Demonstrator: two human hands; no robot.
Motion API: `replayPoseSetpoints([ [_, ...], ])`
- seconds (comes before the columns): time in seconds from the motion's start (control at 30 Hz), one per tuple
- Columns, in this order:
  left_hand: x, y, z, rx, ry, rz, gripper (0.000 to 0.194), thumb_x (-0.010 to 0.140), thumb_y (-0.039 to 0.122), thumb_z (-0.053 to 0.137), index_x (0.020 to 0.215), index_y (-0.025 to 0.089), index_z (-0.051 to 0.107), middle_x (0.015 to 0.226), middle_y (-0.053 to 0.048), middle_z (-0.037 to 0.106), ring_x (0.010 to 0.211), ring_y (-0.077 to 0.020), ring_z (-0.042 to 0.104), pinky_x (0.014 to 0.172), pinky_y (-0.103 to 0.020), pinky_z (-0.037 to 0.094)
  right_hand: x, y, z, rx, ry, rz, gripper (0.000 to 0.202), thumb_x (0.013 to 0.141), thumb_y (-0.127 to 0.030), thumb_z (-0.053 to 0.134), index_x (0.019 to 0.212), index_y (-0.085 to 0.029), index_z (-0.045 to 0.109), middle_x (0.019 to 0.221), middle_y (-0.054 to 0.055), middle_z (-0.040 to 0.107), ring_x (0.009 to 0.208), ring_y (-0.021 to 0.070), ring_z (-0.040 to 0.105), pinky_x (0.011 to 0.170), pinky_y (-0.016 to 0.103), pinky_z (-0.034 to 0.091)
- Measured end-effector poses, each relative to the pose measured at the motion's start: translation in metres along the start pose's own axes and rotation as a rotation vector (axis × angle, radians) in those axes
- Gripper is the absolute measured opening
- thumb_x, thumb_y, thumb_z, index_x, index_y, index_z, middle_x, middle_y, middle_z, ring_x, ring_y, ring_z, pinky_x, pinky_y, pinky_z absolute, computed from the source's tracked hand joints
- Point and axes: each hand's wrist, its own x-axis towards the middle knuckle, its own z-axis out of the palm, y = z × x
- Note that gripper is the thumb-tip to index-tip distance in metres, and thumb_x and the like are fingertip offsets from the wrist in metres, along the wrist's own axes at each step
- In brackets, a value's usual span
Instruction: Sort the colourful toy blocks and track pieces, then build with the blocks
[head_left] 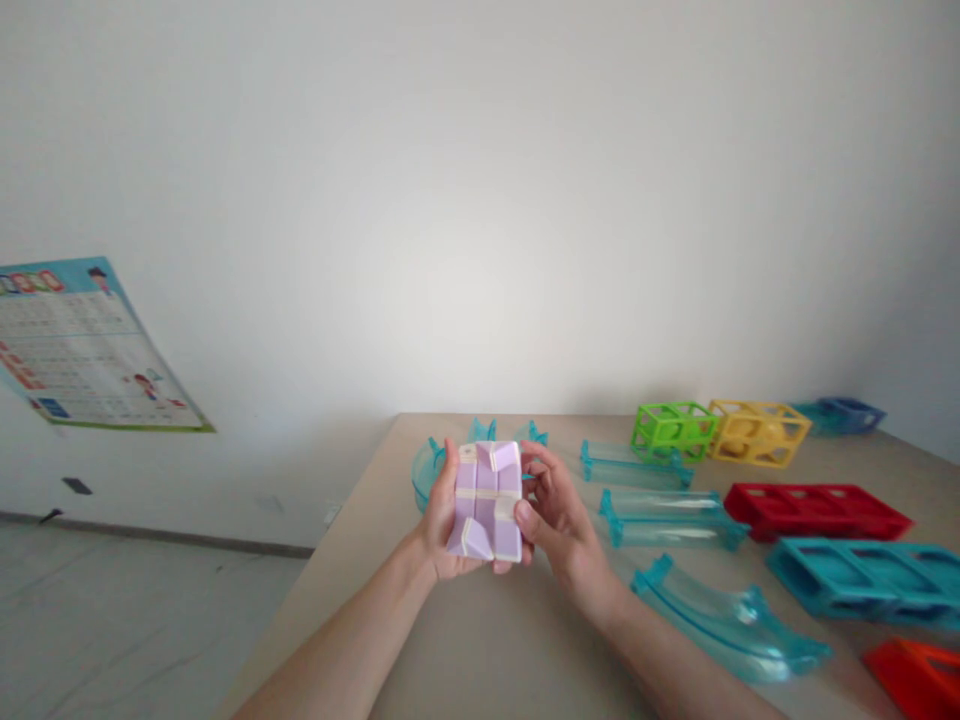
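A small purple block puzzle with cream edges [486, 500] is held up over the table, between both hands. Some of its pieces stand out at an angle at the top and the lower left. My left hand [441, 520] wraps round its left side and underside, thumb along the left edge. On the right side, my right hand [556, 515] grips it with the thumb on the front face near the lower right and the fingers bent behind the edge.
Clear teal track pieces [671, 520] lie on the table [465, 650] to the right and behind the hands. Green [673, 432], yellow [757, 434], red [817, 512], teal [870, 580] and orange [919, 680] frames stand farther right. A wall poster [97, 350] hangs at left.
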Motion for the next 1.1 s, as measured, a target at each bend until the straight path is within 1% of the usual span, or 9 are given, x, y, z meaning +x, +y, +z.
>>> replayPoseSetpoints([
  [0.07,0.001,-0.003,0.001,0.031,-0.027,-0.027,0.092,0.070,0.086,0.022,0.118,0.016,0.059,0.080,-0.014,0.071,0.066,-0.0313,0.070,0.040,-0.029,0.046,0.002,0.001,0.001,0.055,0.034,0.048,0.076,0.079,-0.050,0.064,0.140,-0.032,0.023,0.110,0.008,0.054,0.059,0.0143,0.056,0.039,0.022,0.040],
  [0.17,0.003,-0.006,0.002,0.041,0.014,0.032,0.093,0.071,0.085,0.023,0.118,0.013,0.059,0.082,-0.016,0.071,0.067,-0.0311,0.070,0.041,-0.031,0.047,0.005,0.003,0.000,0.064,-0.001,0.129,0.068,0.082,-0.051,0.059,0.138,-0.029,0.027,0.107,0.007,0.057,0.050,0.0120,0.053,0.040,0.024,0.041],
  [0.33,0.012,-0.006,0.006,0.071,0.380,0.482,0.076,0.077,0.075,0.042,0.111,0.010,0.063,0.086,-0.015,0.072,0.079,-0.0294,0.069,0.061,-0.036,0.053,0.006,0.013,0.001,-0.023,0.053,0.094,0.042,0.090,-0.052,0.046,0.118,-0.022,0.053,0.095,0.007,0.062,0.081,0.0202,0.060,0.066,0.031,0.049],
  [0.53,0.025,-0.007,0.002,0.192,0.515,0.770,0.072,0.066,0.072,0.059,0.115,0.020,0.060,0.115,-0.013,0.067,0.105,-0.0280,0.062,0.079,-0.033,0.050,0.002,0.018,0.002,0.028,-0.009,0.206,0.050,0.083,-0.047,0.061,0.124,-0.020,0.051,0.103,0.011,0.064,0.088,0.0241,0.061,0.068,0.036,0.052],
  [0.63,0.026,-0.011,-0.003,0.243,0.572,0.731,0.069,0.069,0.074,0.052,0.116,0.024,0.059,0.115,-0.012,0.068,0.105,-0.0299,0.062,0.077,-0.034,0.050,0.000,0.015,0.004,0.063,-0.089,0.140,0.056,0.078,-0.043,0.067,0.127,-0.023,0.049,0.114,0.012,0.062,0.099,0.0262,0.059,0.079,0.040,0.051],
  [0.7,0.025,-0.013,-0.005,0.282,0.589,0.712,0.066,0.071,0.073,0.052,0.116,0.025,0.060,0.116,-0.012,0.067,0.105,-0.0313,0.062,0.076,-0.036,0.049,0.000,0.013,0.007,0.069,-0.050,0.112,0.057,0.077,-0.042,0.069,0.126,-0.024,0.048,0.114,0.011,0.062,0.098,0.0252,0.060,0.079,0.039,0.051],
  [0.83,0.021,-0.019,-0.004,0.407,0.500,0.712,0.054,0.072,0.050,0.071,0.118,0.025,0.060,0.115,-0.009,0.068,0.108,-0.0317,0.059,0.086,-0.038,0.045,0.006,0.016,0.006,0.102,0.172,0.103,0.042,0.078,-0.044,0.067,0.110,-0.020,0.055,0.093,0.007,0.064,0.079,0.0212,0.061,0.065,0.034,0.053],
  [0.93,0.017,-0.021,0.001,0.452,0.359,0.584,0.063,0.066,0.025,0.080,0.125,0.026,0.056,0.120,-0.008,0.065,0.112,-0.0316,0.057,0.093,-0.041,0.042,0.013,0.023,-0.005,0.116,0.378,0.041,0.041,0.075,-0.042,0.070,0.107,-0.019,0.057,0.089,0.004,0.063,0.075,0.0186,0.059,0.063,0.031,0.052],
  [1.1,0.014,-0.020,0.000,0.421,0.201,0.414,0.066,0.070,0.039,0.075,0.129,0.018,0.054,0.126,-0.015,0.060,0.105,-0.0304,0.060,0.080,-0.037,0.049,0.018,0.021,-0.017,0.072,0.688,-0.049,0.062,0.070,-0.040,0.074,0.122,-0.021,0.049,0.094,0.003,0.065,0.079,0.0170,0.061,0.070,0.029,0.050],
])
